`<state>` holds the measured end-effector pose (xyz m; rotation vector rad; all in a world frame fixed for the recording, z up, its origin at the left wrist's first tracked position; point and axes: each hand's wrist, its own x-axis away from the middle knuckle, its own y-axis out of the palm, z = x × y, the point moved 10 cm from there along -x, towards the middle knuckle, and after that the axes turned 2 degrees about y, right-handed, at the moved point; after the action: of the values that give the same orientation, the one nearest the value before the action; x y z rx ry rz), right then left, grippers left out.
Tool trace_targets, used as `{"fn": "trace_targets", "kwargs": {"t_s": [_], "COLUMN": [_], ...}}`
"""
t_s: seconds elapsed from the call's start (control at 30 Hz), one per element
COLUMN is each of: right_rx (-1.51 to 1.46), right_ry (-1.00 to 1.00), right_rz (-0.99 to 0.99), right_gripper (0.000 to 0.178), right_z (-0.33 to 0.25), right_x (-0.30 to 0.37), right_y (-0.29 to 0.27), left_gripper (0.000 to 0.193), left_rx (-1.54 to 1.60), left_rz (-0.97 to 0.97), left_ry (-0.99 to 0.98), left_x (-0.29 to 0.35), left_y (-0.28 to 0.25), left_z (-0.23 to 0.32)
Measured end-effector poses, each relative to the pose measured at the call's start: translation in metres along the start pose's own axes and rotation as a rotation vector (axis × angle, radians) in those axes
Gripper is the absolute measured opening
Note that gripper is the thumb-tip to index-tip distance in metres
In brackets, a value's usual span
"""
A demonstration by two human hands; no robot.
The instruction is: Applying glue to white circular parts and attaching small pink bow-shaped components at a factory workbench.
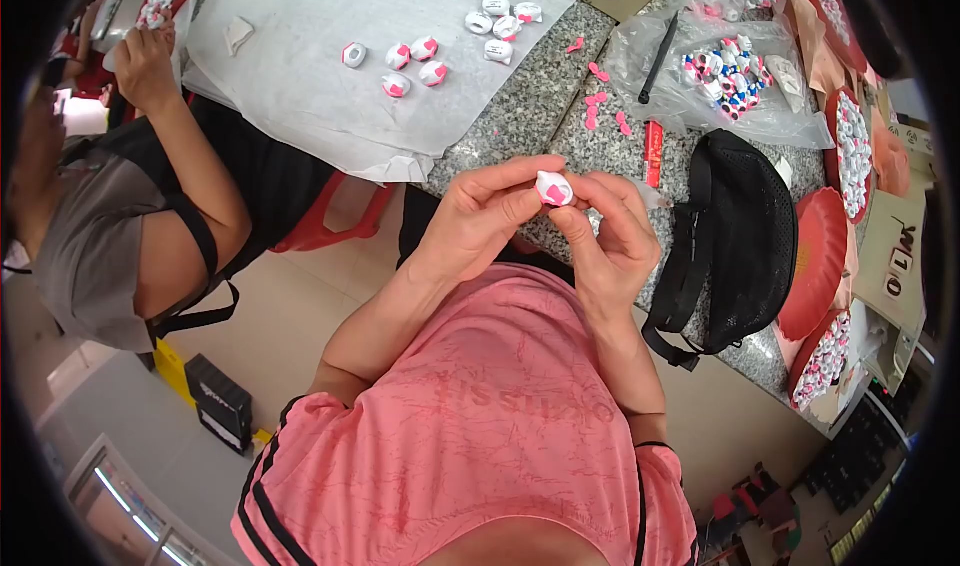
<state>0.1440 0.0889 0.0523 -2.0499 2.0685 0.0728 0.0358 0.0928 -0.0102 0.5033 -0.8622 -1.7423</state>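
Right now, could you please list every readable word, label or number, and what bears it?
Beige upright panel: large characters, readable, not copied here.
Pink fabric shirt: faint lettering, not copied.
Small round white pieces: print too small.
Black rectangular box, red flat strip: too blurred.

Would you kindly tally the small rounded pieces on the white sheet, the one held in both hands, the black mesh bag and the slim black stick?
Loose rounded pieces on the white sheet: 10
Held rounded piece: 1
Black mesh bag: 1
Slim black stick: 1
Total: 13
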Motion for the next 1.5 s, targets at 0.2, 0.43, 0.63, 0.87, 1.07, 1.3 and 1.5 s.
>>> {"fn": "trace_targets", "kwargs": {"t_s": [0.2, 0.43, 0.63, 0.87, 1.07, 1.3, 1.5], "right_rx": [0.072, 0.084, 0.028, -0.031, -0.068, -0.165, -0.148], "right_ry": [-0.062, -0.065, -0.063, -0.035, 0.0, 0.059, 0.055], "right_rz": [0.092, 0.111, 0.067, 0.071, 0.105, 0.101, 0.081], "right_gripper": [0.028, 0.028, 0.03, 0.028, 0.027, 0.027, 0.027], "right_z": [-0.008, -0.009, -0.004, 0.002, 0.003, 0.012, 0.011], "right_x": [0.001, 0.002, 0.004, 0.005, 0.002, 0.003, 0.005], "right_y": [-0.003, -0.005, -0.001, -0.001, -0.002, -0.002, -0.002], "left_gripper": [0.034, 0.033, 0.031, 0.03, 0.031, 0.033, 0.031], "left_rx": [0.153, 0.137, 0.005, 0.028, -0.044, -0.094, -0.056], "left_rz": [-0.029, -0.028, 0.033, 0.038, 0.065, 0.059, 0.05], "left_ry": [-0.045, -0.031, 0.025, 0.025, 0.03, 0.047, 0.063], "left_x": [-0.001, -0.003, 0.0, 0.001, 0.001, 0.0, 0.002], "left_y": [0.007, 0.009, 0.005, 0.012, 0.009, 0.012, 0.014], "left_z": [-0.003, -0.003, 0.002, 0.007, 0.007, 0.012, 0.011]}}
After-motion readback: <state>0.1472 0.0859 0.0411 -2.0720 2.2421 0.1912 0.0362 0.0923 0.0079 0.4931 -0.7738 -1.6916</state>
